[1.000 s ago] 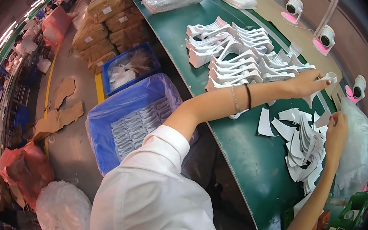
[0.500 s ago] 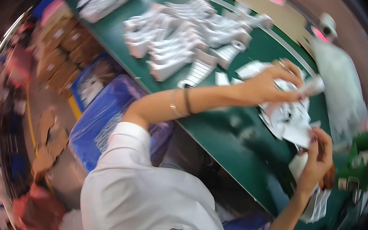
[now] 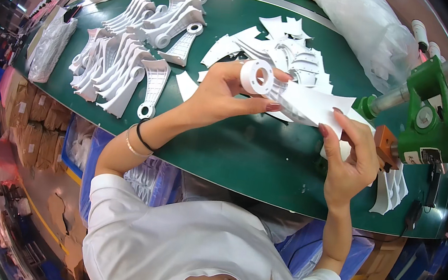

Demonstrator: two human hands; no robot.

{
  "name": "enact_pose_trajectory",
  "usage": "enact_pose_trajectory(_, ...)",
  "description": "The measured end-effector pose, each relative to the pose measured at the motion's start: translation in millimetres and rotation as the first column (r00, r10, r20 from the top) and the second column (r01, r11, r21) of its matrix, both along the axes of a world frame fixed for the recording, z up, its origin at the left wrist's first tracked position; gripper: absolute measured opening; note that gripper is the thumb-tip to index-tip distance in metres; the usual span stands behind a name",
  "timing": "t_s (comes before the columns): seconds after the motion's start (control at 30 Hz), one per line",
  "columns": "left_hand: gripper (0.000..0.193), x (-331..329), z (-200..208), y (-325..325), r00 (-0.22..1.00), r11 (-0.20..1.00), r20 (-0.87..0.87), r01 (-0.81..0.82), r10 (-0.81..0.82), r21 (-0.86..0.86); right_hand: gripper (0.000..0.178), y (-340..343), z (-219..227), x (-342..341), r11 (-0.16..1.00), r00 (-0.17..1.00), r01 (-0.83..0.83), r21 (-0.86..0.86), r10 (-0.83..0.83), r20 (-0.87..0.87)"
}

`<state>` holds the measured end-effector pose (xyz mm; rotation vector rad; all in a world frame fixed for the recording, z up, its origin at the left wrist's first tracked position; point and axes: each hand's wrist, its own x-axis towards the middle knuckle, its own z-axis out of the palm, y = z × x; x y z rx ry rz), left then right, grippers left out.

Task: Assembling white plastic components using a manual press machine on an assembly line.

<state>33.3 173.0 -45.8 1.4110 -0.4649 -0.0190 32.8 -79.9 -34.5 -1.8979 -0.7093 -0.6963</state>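
Note:
Over the green table, my left hand is closed round a white plastic part with a ring end. The ring faces up between thumb and fingers. My right hand pinches the lower right edge of a smooth white flared panel. This panel lies over or against the ribbed body of the ring-ended part, and whether the two are joined I cannot tell. Just beyond my hands sits a loose pile of curved white panels. A single ribbed part with a ring end lies left of my left forearm.
Rows of nested white ribbed parts cover the left of the green table. A green bench press with an orange block stands close to my right hand. Behind it rests a clear plastic bag. Blue-lined bins sit below the table edge.
My view has swung to the right. Both hands have come together away from the panel pile, the left bringing the ring-ended part and the right a panel against it.

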Motion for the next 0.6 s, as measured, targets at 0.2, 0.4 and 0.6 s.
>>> enact_pose_trajectory(0.2, 0.036, -1, -14, 2, 0.996, 0.999, 0.075, 0.040, -0.042, 0.023, 0.021, 3, -9, -2, 0.998, 0.990, -0.029, -0.057, 0.020, -0.142)
enact_pose_trajectory(0.4, 0.042, -6, -21, -15, 0.987, 0.978, -0.064, 0.136, -0.147, -0.158, 0.017, -14, -24, -14, 0.997, 0.976, -0.019, -0.080, 0.001, -0.219)
enact_pose_trajectory(0.6, 0.036, -15, -16, -11, 0.982, 0.964, -0.095, 0.137, -0.162, -0.226, 0.011, -10, -19, -7, 0.981, 0.964, -0.159, -0.113, 0.129, -0.234)
